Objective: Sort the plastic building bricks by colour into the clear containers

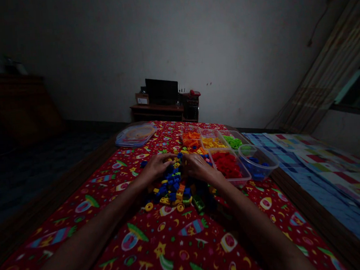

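Observation:
A heap of small plastic building pieces [173,189], mostly blue with yellow, orange and green, lies on a red patterned cloth [163,243]. My left hand [156,166] rests palm down at the heap's far left, fingers curled among the pieces. My right hand [198,166] sits at the heap's far right, fingers bent down into the pieces. The two hands almost meet over the heap. The room is dim, and whether either hand holds a piece is hidden.
Clear tubs stand beyond my right hand: red pieces [228,164], blue [257,162], green [233,141], yellow [211,142], orange [191,138]. Stacked lids [136,135] lie at far left. A low shelf with a dark screen [162,92] stands by the wall. A striped mat [320,162] lies right.

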Tool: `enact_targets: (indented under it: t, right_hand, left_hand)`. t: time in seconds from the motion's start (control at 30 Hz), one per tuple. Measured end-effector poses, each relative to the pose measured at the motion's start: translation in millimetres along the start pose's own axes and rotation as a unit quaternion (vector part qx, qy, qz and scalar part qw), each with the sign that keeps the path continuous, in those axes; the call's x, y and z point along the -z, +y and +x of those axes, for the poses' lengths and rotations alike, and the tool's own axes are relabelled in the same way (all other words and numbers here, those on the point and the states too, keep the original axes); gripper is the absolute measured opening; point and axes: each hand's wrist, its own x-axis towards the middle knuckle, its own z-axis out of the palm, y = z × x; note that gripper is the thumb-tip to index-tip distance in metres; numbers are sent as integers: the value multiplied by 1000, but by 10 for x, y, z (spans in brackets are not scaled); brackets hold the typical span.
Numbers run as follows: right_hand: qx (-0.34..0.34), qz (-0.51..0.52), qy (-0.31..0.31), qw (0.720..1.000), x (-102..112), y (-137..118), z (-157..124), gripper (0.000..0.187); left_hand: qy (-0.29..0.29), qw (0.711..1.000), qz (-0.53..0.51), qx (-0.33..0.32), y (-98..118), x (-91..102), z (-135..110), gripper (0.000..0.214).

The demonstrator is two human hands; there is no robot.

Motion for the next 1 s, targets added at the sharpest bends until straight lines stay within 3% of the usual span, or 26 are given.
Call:
enact_targets:
  t: [0.1, 0.2, 0.27, 0.4, 0.5, 0.6, 0.7, 0.87, 1.0]
  right_hand:
    - [-62, 45, 13, 997, 157, -104, 39, 8]
    - [-84, 82, 32, 993, 207, -137, 79, 6]
    - [-89, 108, 39, 989, 202, -116, 94, 16]
    - [-107, 141, 33, 984, 199, -62, 101, 45]
    - [-101, 126, 46, 986, 220, -72, 107, 41]
    - [-71, 108, 67, 989, 221, -121, 109, 34]
    - [-46, 85, 81, 992, 187, -176, 95, 37]
    - [13, 96, 38, 995, 129, -240, 70, 36]
    - [40, 94, 34, 994, 107, -281, 88, 27]
  left_hand:
    - [0, 980, -188, 65, 58, 35, -1, 46]
    - [-6, 924, -361, 123, 105, 22, -16, 52]
    - [-2, 893, -425, 150, 129, 10, -24, 49]
    - [-16, 875, -456, 160, 133, 11, -33, 52]
    - [-24, 883, -444, 153, 128, 6, -37, 55]
    - [-24, 882, -436, 176, 188, -31, -37, 41]
    - [-4, 858, -474, 201, 325, -80, -46, 20]
    - [-54, 801, -560, 205, 567, -97, -111, 31]
    - [-5, 775, -585, 239, 679, -82, -143, 31]
